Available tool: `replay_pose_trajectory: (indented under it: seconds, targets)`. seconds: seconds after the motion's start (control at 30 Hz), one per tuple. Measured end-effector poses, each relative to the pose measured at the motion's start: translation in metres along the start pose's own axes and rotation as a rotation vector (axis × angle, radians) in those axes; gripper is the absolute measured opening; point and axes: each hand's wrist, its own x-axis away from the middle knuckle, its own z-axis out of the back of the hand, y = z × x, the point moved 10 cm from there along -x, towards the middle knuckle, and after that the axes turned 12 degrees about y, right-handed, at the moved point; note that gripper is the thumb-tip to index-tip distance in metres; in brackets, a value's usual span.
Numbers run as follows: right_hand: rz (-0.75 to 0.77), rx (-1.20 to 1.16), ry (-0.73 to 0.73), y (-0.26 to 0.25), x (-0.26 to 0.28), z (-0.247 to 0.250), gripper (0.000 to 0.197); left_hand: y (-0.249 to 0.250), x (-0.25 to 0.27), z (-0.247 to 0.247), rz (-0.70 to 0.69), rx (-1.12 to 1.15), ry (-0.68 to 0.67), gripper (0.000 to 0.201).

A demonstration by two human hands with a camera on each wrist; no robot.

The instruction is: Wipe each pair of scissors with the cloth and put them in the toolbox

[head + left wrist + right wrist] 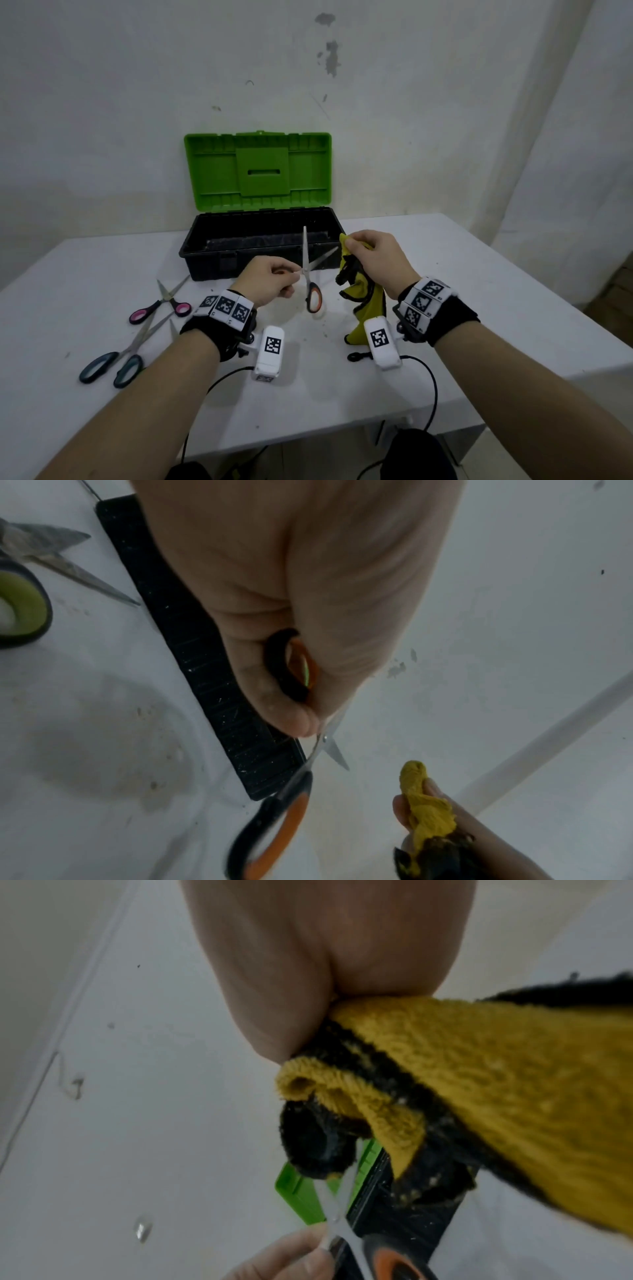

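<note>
My left hand (294, 273) grips the orange-and-black scissors (310, 274) by one handle loop (291, 664), above the table in front of the toolbox. The blades (329, 746) stand spread open and point up; the other handle (274, 823) hangs free. To their right, my right hand (350, 242) grips a bunched yellow-and-black cloth (363, 294), which hangs down to the table. In the right wrist view the cloth (479, 1083) sits just above a blade (337, 1199); contact cannot be told. The toolbox (198, 253) is black, its green lid (258, 171) up.
Two more pairs lie on the white table (445, 274) at the left: pink-handled scissors (164, 303) and larger teal-handled scissors (116, 359). A wall stands right behind the toolbox. Cables run from my wrists over the table's near edge.
</note>
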Motion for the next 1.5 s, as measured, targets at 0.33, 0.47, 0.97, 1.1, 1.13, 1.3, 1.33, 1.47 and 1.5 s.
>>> replay_pose_trajectory:
  seconds: [0.33, 0.47, 0.97, 1.1, 1.13, 1.3, 1.33, 1.47, 1.5]
  targets:
    - [-0.148, -0.147, -0.105, -0.008, 0.009, -0.013, 0.019, -0.006, -0.002, 0.020, 0.065, 0.336, 0.218, 0.004]
    - [0.138, 0.072, -0.062, -0.040, 0.009, -0.009, 0.022, -0.009, 0.002, 0.010, 0.130, 0.453, 0.165, 0.009]
    - [0.625, 0.440, -0.057, -0.082, 0.040, -0.055, 0.023, 0.017, 0.016, 0.016, -0.051, 0.392, 0.233, 0.019]
    - [0.597, 0.342, 0.079, -0.085, 0.031, -0.035, 0.019, 0.016, 0.014, 0.018, -0.046, 0.390, 0.263, 0.018]
    - [0.645, 0.326, 0.044, -0.089, 0.038, -0.041, 0.019, 0.018, 0.014, 0.017, -0.048, 0.392, 0.262, 0.018]
    - [0.607, 0.404, -0.030, -0.082, 0.040, -0.049, 0.023, 0.020, 0.014, 0.014, -0.060, 0.382, 0.259, 0.021]
    - [0.542, 0.413, 0.016, -0.078, 0.030, -0.040, 0.023, 0.019, 0.014, 0.014, -0.060, 0.376, 0.261, 0.020]
    - [0.525, 0.370, 0.045, -0.078, 0.024, -0.028, 0.022, 0.020, 0.014, 0.015, -0.079, 0.333, 0.258, 0.019]
    - [0.580, 0.377, -0.007, -0.081, 0.033, -0.037, 0.021, 0.022, 0.014, 0.015, -0.089, 0.323, 0.256, 0.019]
